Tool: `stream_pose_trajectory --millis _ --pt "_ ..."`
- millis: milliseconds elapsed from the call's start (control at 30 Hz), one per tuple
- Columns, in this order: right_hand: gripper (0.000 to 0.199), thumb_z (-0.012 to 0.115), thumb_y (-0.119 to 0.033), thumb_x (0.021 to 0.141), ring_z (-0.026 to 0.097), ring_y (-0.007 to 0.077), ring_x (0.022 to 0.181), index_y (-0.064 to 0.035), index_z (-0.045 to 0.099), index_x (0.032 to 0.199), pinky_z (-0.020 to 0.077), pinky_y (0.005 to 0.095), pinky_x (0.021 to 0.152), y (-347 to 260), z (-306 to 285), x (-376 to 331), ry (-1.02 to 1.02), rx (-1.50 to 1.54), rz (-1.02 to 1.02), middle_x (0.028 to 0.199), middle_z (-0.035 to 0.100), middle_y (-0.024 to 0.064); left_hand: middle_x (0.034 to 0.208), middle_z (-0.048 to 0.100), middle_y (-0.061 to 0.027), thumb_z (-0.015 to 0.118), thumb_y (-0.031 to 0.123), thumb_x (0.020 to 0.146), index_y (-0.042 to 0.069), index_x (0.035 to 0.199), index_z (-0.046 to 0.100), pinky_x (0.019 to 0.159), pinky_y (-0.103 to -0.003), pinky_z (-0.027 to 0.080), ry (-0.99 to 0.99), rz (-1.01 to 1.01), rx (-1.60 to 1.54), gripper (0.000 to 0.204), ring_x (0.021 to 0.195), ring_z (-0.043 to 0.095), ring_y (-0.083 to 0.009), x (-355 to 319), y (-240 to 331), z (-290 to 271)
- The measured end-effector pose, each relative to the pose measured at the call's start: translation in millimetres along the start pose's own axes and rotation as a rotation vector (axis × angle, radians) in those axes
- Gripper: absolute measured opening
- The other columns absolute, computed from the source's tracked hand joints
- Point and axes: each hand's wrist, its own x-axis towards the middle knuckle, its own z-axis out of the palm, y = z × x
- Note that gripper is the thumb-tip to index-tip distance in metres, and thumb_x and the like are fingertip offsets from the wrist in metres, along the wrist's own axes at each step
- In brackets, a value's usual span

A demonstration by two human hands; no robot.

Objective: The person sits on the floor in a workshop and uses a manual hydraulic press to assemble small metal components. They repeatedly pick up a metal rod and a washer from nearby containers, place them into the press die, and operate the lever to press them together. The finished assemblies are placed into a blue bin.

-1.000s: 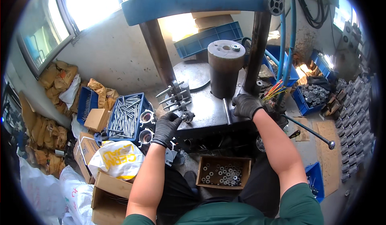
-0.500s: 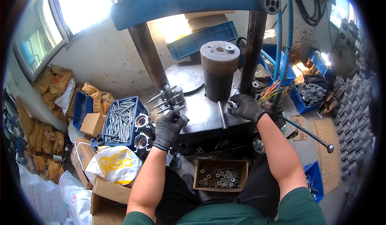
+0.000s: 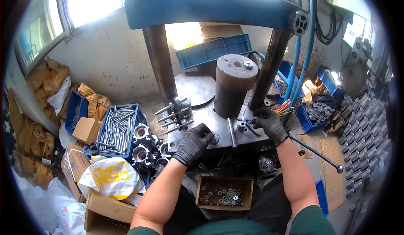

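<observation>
My left hand (image 3: 195,143), in a dark grey glove, is closed with its fingertips at the rim of a small round bearing (image 3: 215,138) at the front edge of the metal press table (image 3: 227,144). My gloved right hand (image 3: 271,126) hovers over the table's right side, fingers partly bent and apart, with nothing visible in them. Just left of it sits a small metal fitting (image 3: 242,126) with dark arms. A steel rod (image 3: 232,133) lies between my hands. Behind stands a thick steel cylinder (image 3: 235,85) with another bearing (image 3: 248,64) on top.
Left of the table are a spiked metal fixture (image 3: 174,116), a blue crate of shafts (image 3: 118,130) and round metal housings (image 3: 141,153). A cardboard box of bearings (image 3: 225,193) is below. A ball-ended lever (image 3: 317,155) juts out right. The blue press beam (image 3: 210,6) spans overhead.
My left hand has moved right with the bearing, onto the table's front edge. My right hand has drawn back slightly right, uncovering the metal fitting. The view has shifted a little.
</observation>
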Motion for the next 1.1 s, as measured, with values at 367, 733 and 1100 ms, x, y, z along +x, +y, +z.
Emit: stream_pose_trajectory --millis 367,733,1100 --pt "0.027 0.076 -0.006 0.096 0.073 0.0118 0.096 0.0023 0.073 0.121 0.0583 0.0273 0.087 -120.1 12.4 46.7 0.259 -0.033 -0.497 0.099 0.077 0.0086 0.101 0.074 -0.0065 0.069 0.025 0.103 0.000 0.124 0.071 0.078 -0.032 0.059 -0.211 -0.036 -0.432 0.033 0.085 0.069 -0.0128 4.0 8.5 -18.5" --pt "0.033 0.070 -0.027 0.100 0.075 0.0329 0.110 -0.0078 0.077 0.126 0.0565 0.0391 0.100 -147.6 28.7 93.8 0.306 -0.745 -0.478 0.120 0.077 0.0171 0.121 0.064 -0.0183 0.077 0.027 0.095 0.003 0.116 0.077 0.101 -0.042 0.053 0.160 0.244 -0.014 0.032 0.114 0.065 -0.0339 38.3 -5.7 38.3" --pt "0.033 0.069 -0.027 0.099 0.073 0.0369 0.111 -0.0091 0.076 0.125 0.0561 0.0428 0.101 -129.0 19.3 92.3 0.463 -0.745 -0.584 0.118 0.076 0.0208 0.123 0.060 -0.0191 0.073 0.021 0.093 0.003 0.135 0.063 0.101 -0.041 0.053 0.023 0.102 -0.046 0.047 0.110 0.065 -0.0288 48.3 -21.3 76.3"
